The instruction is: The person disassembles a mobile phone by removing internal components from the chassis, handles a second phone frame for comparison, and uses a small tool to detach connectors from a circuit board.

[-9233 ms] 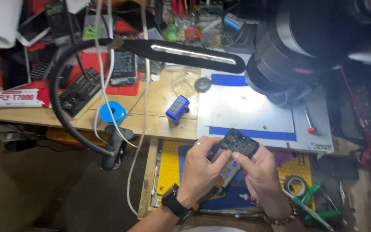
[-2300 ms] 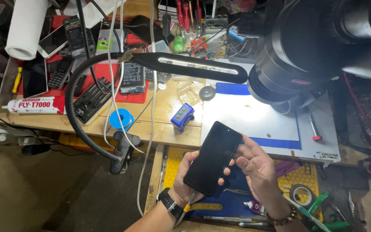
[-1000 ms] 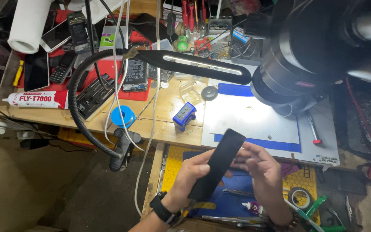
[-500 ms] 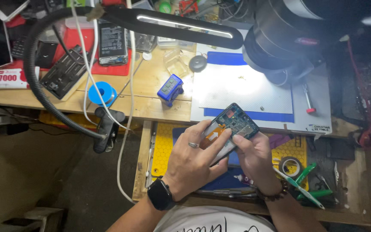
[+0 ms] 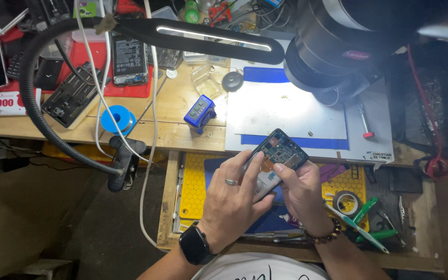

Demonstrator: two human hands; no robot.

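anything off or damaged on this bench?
The phone held by the left hand and right hand has its back off, circuit board exposed. Another opened phone lies on the red mat. Tiny loose bits sit on the lit white work pad. No spill visible.

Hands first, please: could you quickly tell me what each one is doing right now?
Left hand: closed on the opened phone, circuit side up.
Right hand: gripping the same phone.

Black smartwatch, silver ring, dark bead bracelet, white shirt
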